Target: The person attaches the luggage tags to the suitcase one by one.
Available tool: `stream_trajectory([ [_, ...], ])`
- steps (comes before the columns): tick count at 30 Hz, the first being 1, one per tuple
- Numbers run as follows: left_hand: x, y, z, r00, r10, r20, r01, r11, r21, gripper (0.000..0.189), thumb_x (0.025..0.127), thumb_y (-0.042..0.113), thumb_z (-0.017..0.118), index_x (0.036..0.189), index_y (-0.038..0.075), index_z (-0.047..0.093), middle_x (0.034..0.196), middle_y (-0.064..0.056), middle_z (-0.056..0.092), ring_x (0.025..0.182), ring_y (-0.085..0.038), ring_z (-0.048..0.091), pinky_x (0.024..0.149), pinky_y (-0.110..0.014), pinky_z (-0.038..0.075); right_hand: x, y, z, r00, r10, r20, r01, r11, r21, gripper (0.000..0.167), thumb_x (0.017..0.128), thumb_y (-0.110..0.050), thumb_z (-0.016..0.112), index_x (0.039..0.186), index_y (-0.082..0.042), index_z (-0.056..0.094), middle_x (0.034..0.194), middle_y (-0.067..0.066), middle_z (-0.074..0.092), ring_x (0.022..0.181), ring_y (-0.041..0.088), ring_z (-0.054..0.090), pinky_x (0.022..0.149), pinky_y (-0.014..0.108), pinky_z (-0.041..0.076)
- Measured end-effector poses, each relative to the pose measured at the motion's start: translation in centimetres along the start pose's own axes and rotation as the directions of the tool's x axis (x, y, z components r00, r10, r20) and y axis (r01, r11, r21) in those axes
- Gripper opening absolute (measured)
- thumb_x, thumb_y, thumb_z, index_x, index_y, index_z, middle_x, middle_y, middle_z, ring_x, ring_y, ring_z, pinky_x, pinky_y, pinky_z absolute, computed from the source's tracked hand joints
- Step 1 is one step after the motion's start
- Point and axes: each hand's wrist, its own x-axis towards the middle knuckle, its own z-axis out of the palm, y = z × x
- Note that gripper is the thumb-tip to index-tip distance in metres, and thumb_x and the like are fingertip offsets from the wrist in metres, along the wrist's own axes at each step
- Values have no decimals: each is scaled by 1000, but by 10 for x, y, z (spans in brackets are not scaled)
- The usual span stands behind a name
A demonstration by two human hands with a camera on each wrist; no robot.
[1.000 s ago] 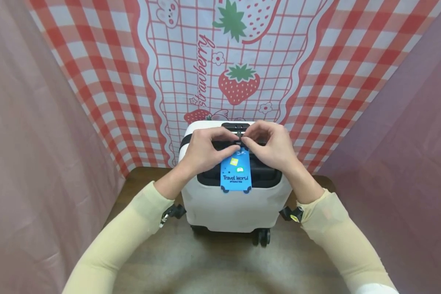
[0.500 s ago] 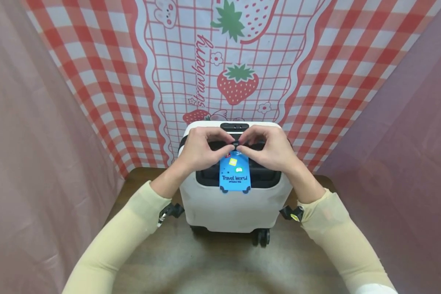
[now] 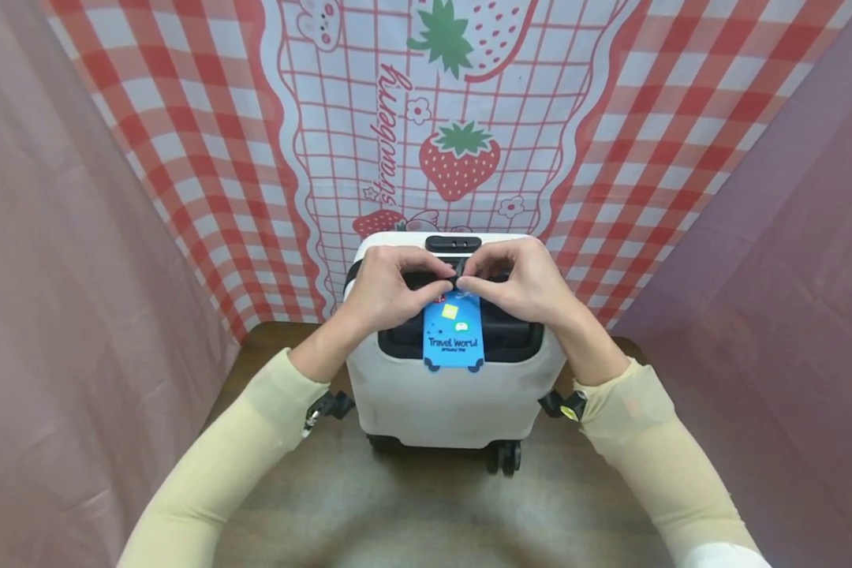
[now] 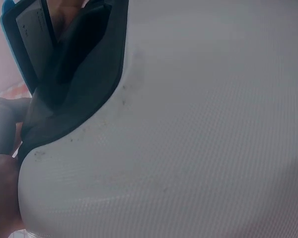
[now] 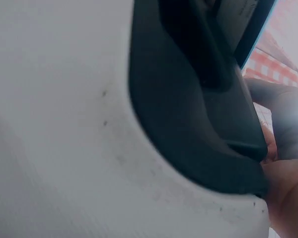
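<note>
A white suitcase (image 3: 454, 406) stands upright with a black handle recess (image 3: 514, 339) in its upper side. Over that recess lies a blue luggage tag (image 3: 453, 335) printed "Travel World". My left hand (image 3: 386, 288) and right hand (image 3: 528, 284) meet at the tag's top edge. Thumb and fingers of each hand pinch the tag's dark strap (image 3: 459, 270), a short bit of which pokes up between the fingertips. How the strap runs is hidden by the fingers. Both wrist views show mostly the suitcase shell (image 4: 188, 124), plus the back of the tag (image 5: 244, 29).
A brown wooden table (image 3: 426, 513) carries the suitcase, with a black wheel (image 3: 507, 456) at its lower right. Behind hangs a red-and-white strawberry cloth (image 3: 461, 162). Pinkish curtains (image 3: 85, 315) close in both sides. A black combination lock (image 3: 453, 244) sits at the suitcase's top.
Over the last second both hands and the tag have shifted slightly left. The right fingers moved down and toward the left ones, then rose a little with the strap bit.
</note>
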Motion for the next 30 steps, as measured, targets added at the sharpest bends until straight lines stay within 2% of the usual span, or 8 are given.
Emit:
stream_trajectory([
  [3, 0, 0, 0, 1000, 1, -7, -1, 1000, 12, 16, 90, 16, 87, 105, 10, 85, 100, -3, 84, 101, -17, 79, 95, -35, 62, 0, 0, 1, 1000, -20, -9, 20, 1000, 5, 6, 90, -12, 85, 90, -10, 79, 82, 3, 73, 72, 18, 60, 67, 25, 51],
  [8, 0, -1, 0, 999, 3, -32, -2, 1000, 14, 16, 89, 17, 87, 104, 11, 85, 99, -3, 84, 100, -16, 79, 94, -34, 63, 0, 1, 3, 998, -63, -30, 63, 998, -8, 14, 86, -11, 88, 94, -8, 76, 84, 4, 72, 75, 16, 62, 71, 27, 53],
  [14, -1, -1, 0, 999, -25, -37, 25, 999, 21, 17, 87, 18, 89, 103, 11, 86, 98, -3, 85, 102, -17, 79, 95, -35, 62, 0, 0, 5, 999, -28, -38, 27, 999, -25, 14, 86, -13, 89, 92, -10, 78, 82, 3, 73, 73, 16, 62, 69, 27, 50],
  [20, 0, 1, 0, 999, -12, -44, 13, 1000, 20, 16, 86, 16, 90, 101, 11, 87, 97, -3, 85, 105, -18, 78, 93, -35, 62, 0, -1, 4, 999, -6, -49, 4, 999, -36, 11, 86, -14, 89, 90, -11, 79, 82, 2, 76, 73, 16, 62, 69, 26, 52],
  [30, 1, 0, 1, 999, -8, -31, 8, 1000, 3, 17, 87, 16, 89, 102, 9, 86, 98, -5, 85, 102, -19, 81, 95, -35, 64, -3, 4, 8, 983, -157, -90, 153, 987, -59, 11, 87, -11, 87, 91, -9, 78, 82, 1, 74, 73, 11, 62, 71, 22, 54],
])
